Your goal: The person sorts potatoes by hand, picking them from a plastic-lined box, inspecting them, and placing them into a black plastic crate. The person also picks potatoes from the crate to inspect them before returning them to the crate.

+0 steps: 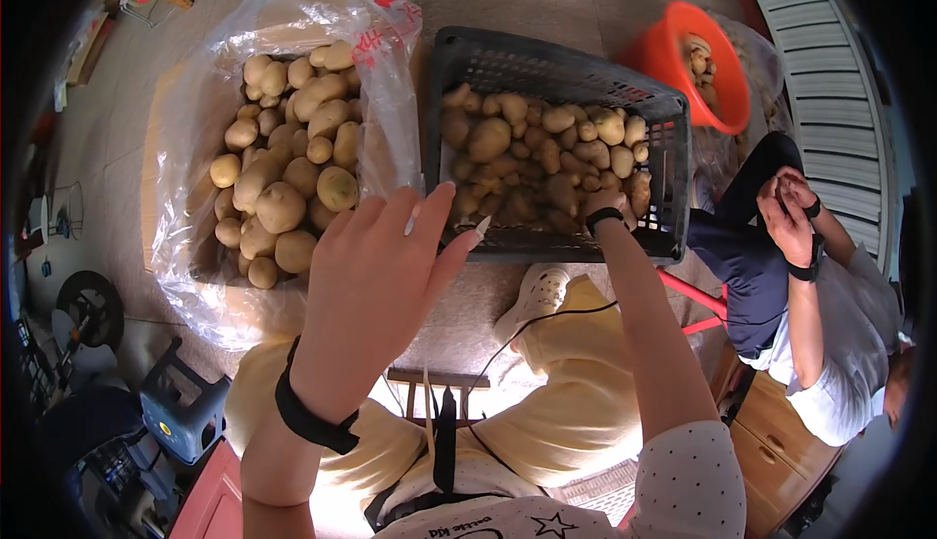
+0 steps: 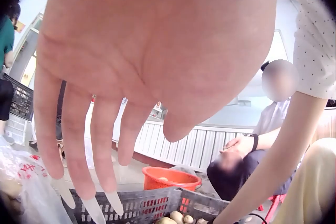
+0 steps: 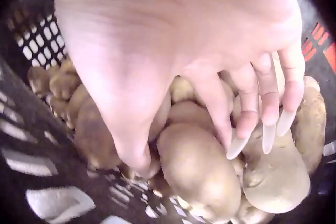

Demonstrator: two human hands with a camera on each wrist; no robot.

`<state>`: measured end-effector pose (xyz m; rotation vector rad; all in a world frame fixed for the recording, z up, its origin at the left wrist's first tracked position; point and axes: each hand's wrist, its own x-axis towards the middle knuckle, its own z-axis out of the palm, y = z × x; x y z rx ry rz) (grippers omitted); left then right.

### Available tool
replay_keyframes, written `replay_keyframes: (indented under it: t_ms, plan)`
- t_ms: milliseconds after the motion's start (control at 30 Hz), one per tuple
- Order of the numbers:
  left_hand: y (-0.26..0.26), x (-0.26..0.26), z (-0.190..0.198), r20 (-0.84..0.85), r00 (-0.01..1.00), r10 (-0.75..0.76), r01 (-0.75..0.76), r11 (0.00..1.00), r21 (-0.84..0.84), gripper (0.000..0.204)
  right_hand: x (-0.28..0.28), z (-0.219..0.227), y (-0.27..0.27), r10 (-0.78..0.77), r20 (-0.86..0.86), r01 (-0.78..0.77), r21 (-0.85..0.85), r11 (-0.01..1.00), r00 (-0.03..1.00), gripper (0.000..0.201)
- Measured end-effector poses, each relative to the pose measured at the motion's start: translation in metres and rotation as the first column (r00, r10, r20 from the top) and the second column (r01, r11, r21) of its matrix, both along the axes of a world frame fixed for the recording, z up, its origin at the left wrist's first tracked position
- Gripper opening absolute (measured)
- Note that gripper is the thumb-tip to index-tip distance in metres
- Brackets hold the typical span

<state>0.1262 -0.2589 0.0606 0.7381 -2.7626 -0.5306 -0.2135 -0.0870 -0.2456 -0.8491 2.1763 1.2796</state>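
The left hand [image 1: 376, 280], its fingers extended and palm empty, hovers between the potatoes in the plastic-lined box [image 1: 278, 202] and the black crate [image 1: 556, 56]. In the left wrist view the same hand [image 2: 152, 50] shows long pale nails. Inside the crate, near its front right corner, the right hand [image 1: 605, 205] reaches down among potatoes [image 1: 547, 163]. The right wrist view shows this hand [image 3: 184, 35] with spread, slightly bent fingers over a large potato [image 3: 199, 169] and a knobbly one [image 3: 275, 174]; its fingertips are at their surfaces, with no potato gripped.
An orange bucket [image 1: 678, 70] holding potatoes stands behind the crate at the right. Another person [image 1: 830, 334] sits at the right, hands together. A blue stool [image 1: 181, 407] is at the lower left. A thin black cable crosses near the knees.
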Motion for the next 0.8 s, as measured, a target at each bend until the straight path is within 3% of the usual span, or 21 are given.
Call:
replay_keyframes:
  t_ms: [67,133,167,200,267,300,333,400,433,500,533,600,633,700,733,767,800]
  plan:
    - [-0.001,-0.001,0.004,0.013,1.000,-0.002,0.001,1.000,0.024,0.034,-0.005,0.006,0.000,-0.017,0.076,0.015,0.024,1.000,0.997,0.031]
    - [-0.001,-0.001,0.006,0.012,1.000,-0.005,0.004,0.999,0.053,0.033,-0.008,0.021,0.007,0.057,0.021,-0.049,-0.273,0.961,0.998,0.040]
    - [0.000,-0.001,0.006,0.016,1.000,0.000,-0.001,0.999,0.043,0.033,-0.010,0.033,0.015,0.103,-0.040,-0.109,-0.501,0.859,0.994,0.055]
    - [0.000,-0.001,0.007,0.017,1.000,0.004,-0.005,1.000,0.031,0.032,-0.015,0.055,0.009,0.103,-0.052,-0.115,-0.499,0.859,0.993,0.055]
    - [0.000,-0.002,0.004,-0.025,1.000,0.002,-0.001,1.000,0.016,0.031,-0.024,0.101,-0.006,-0.111,0.341,0.270,-0.462,0.845,0.933,0.057]
    - [-0.001,-0.002,0.001,-0.050,0.999,0.001,-0.001,1.000,0.001,0.031,-0.023,0.109,0.005,-0.059,0.437,0.365,-0.660,0.656,0.898,0.058]
    - [-0.001,-0.002,-0.002,-0.060,0.998,0.003,-0.003,1.000,-0.004,0.031,-0.018,0.137,-0.006,-0.091,0.561,0.458,-0.560,0.690,0.823,0.056]
    - [-0.005,-0.003,-0.010,-0.051,0.998,-0.033,0.032,0.999,-0.020,0.031,0.012,0.191,-0.017,-0.142,0.746,0.705,-0.523,0.480,0.650,0.055]
    - [-0.007,-0.004,-0.012,-0.057,0.998,-0.033,0.032,0.999,-0.030,0.031,0.025,0.215,-0.024,-0.134,0.744,0.701,-0.532,0.474,0.655,0.055]
    - [-0.010,-0.005,-0.013,-0.111,0.992,-0.060,0.048,0.994,-0.102,0.037,0.053,0.252,-0.034,-0.030,0.915,0.890,-0.383,0.247,0.402,0.058]
    - [-0.012,-0.007,-0.012,-0.113,0.992,-0.063,0.050,0.992,-0.113,0.037,0.068,0.264,-0.037,-0.021,0.914,0.890,-0.388,0.241,0.404,0.058]
    - [-0.015,-0.010,-0.010,-0.221,0.973,-0.071,0.087,0.994,0.064,0.050,0.094,0.280,-0.043,0.155,0.945,0.952,-0.299,0.059,0.287,0.052]
    - [-0.016,-0.012,-0.009,-0.222,0.972,-0.073,0.087,0.995,0.054,0.050,0.099,0.280,-0.043,0.209,0.955,0.969,-0.230,0.085,0.208,0.051]
    - [-0.014,-0.017,-0.008,-0.279,0.959,-0.043,0.077,0.991,0.111,0.070,0.109,0.283,-0.046,0.215,0.962,0.978,-0.189,0.092,0.166,0.050]
    - [-0.013,-0.019,-0.008,-0.278,0.960,-0.041,0.072,0.992,0.106,0.070,0.117,0.286,-0.049,0.210,0.970,0.984,-0.146,0.100,0.122,0.049]
    - [-0.013,-0.020,-0.010,-0.271,0.962,-0.040,0.086,0.984,0.159,0.077,0.129,0.290,-0.049,0.219,0.967,0.991,-0.133,0.011,0.128,0.048]
    - [-0.011,-0.020,-0.009,-0.262,0.964,-0.044,0.103,0.971,0.214,0.083,0.133,0.296,-0.052,0.223,0.967,0.992,-0.126,0.008,0.121,0.048]
